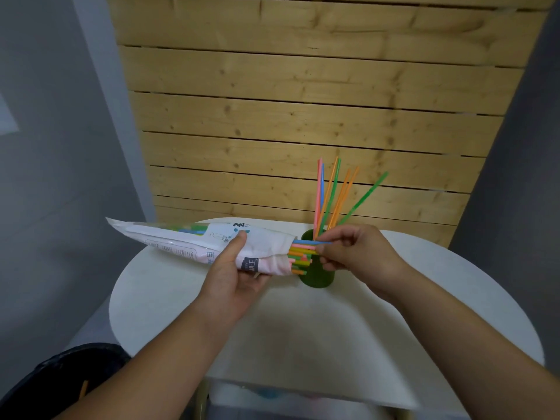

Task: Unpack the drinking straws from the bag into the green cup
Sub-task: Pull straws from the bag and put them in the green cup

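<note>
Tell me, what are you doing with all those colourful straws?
A person is moving drinking straws out of a bag and into a green cup on the white table. The left hand grips the bag, held sideways above the table. The right hand pinches a blue straw sticking out of the bag's open end. Several straws already stand in the cup, and many more are in the bag.

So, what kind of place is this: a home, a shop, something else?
Probably a plain indoor corner, perhaps a home or a small studio. A white round table stands before a pale wooden slat panel, with grey walls on both sides and a black bin low on the left.
</note>
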